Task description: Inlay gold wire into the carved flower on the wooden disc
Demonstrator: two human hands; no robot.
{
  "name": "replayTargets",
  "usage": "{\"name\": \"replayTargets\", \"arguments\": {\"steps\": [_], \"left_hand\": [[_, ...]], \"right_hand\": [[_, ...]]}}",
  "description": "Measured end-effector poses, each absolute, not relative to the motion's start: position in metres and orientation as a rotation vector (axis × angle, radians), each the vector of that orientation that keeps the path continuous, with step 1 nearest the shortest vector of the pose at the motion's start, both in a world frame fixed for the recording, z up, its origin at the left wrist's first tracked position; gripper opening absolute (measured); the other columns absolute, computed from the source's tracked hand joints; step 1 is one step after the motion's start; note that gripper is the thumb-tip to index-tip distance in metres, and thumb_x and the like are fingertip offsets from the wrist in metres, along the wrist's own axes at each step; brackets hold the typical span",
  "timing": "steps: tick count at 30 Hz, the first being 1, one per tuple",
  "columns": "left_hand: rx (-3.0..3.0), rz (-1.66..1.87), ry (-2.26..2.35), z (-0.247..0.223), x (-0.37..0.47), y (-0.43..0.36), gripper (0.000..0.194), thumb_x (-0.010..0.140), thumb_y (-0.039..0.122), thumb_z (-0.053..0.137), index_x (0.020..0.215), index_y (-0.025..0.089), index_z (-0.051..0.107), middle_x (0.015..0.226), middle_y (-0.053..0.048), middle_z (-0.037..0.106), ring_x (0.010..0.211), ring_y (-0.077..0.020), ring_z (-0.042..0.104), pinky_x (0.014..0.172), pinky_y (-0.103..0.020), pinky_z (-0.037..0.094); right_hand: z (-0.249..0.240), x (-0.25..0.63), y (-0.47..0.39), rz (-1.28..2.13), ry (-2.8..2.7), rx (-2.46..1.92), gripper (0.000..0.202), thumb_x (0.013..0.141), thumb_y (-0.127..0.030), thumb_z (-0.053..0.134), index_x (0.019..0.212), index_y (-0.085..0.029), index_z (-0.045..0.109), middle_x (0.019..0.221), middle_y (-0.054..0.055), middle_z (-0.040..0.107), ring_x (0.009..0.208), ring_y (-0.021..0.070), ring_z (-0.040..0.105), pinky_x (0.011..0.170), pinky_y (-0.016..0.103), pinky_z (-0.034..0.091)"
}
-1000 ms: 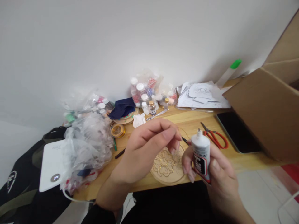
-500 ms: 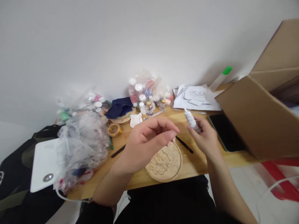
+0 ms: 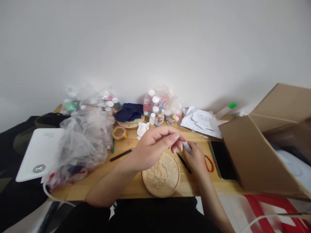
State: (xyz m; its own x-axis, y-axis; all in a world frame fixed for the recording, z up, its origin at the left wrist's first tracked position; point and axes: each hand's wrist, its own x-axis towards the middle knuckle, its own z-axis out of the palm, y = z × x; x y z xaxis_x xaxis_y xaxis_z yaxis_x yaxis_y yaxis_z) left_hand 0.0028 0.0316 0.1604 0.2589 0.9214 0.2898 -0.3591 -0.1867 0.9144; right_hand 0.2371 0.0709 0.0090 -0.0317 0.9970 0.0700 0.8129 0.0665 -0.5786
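My left hand (image 3: 154, 145) hovers above the upper edge of a round wooden hoop (image 3: 161, 176) with a gold flower outline. Its fingers are curled with the tips together near the tube; whatever they pinch, if anything, is too small to tell. My right hand (image 3: 195, 158) is wrapped round a small white tube (image 3: 187, 147), whose upper end lies at my left fingertips. A dark thin tool (image 3: 184, 162) rests beside the hoop, under my right hand's left side. Red-orange scissor handles (image 3: 209, 164) show to the right of my right wrist.
Plastic bags (image 3: 85, 139) and a white device (image 3: 40, 153) occupy the left. Bottles (image 3: 159, 119), a navy cloth (image 3: 128, 111), a spool (image 3: 119, 133) and papers (image 3: 200, 121) line the back. A black phone (image 3: 223, 160) and cardboard box (image 3: 257, 158) stand right.
My right hand has brought the tube leftwards to my left fingertips. The scissor handles have come into view. The camera view has shifted, and the box appears lower.
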Motion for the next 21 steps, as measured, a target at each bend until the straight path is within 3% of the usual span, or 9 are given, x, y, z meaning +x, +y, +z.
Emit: {"name": "replayTargets", "arguments": {"steps": [9,12,15,18,21], "left_hand": [[1.209,1.293,0.627,0.165,-0.002,0.029,0.008,0.088,0.016,0.062,0.082,0.016,0.067,0.07,0.002,0.062,0.064,-0.0072,0.056,0.061,-0.02,0.048],[1.278,1.321,0.716,0.166,-0.002,0.029,0.005,0.085,0.016,0.066,0.081,0.018,0.067,0.073,0.002,0.065,0.066,-0.0077,0.057,0.06,-0.02,0.046],[1.419,1.438,0.759,0.164,-0.002,0.031,0.004,0.084,0.02,0.072,0.084,0.019,0.068,0.077,0.002,0.067,0.069,-0.0091,0.058,0.063,-0.022,0.046],[1.62,1.679,0.855,0.161,-0.003,0.03,0.011,0.082,0.019,0.076,0.088,0.024,0.067,0.082,0.003,0.068,0.074,-0.0118,0.059,0.072,-0.028,0.046],[1.796,1.729,1.05,0.158,-0.003,0.024,0.017,0.078,0.021,0.08,0.087,0.031,0.068,0.085,0.005,0.071,0.082,-0.0156,0.062,0.082,-0.035,0.044]], "right_hand": [[0.017,0.234,0.071,0.454,-1.832,-1.799,0.035,0.078,-0.035,0.055,0.101,-0.012,0.069,0.088,0.014,0.063,0.086,0.0291,0.058,0.082,0.046,0.047],[0.041,0.229,0.073,0.466,-1.818,-1.692,0.034,0.081,-0.041,0.058,0.098,-0.014,0.069,0.091,0.014,0.065,0.087,0.028,0.059,0.083,0.047,0.048],[0.083,0.218,0.066,0.561,-1.855,-1.497,0.034,0.087,-0.046,0.057,0.104,-0.018,0.069,0.1,0.011,0.068,0.086,0.0228,0.062,0.079,0.04,0.051],[0.129,0.204,0.049,0.727,-1.858,-1.133,0.02,0.092,-0.035,0.06,0.107,-0.026,0.07,0.098,0.005,0.069,0.091,0.0192,0.063,0.082,0.036,0.052],[0.162,0.189,0.035,0.891,-1.808,-0.708,0.028,0.093,-0.023,0.06,0.119,-0.03,0.069,0.094,0.003,0.07,0.085,0.0186,0.063,0.079,0.036,0.053]]}}
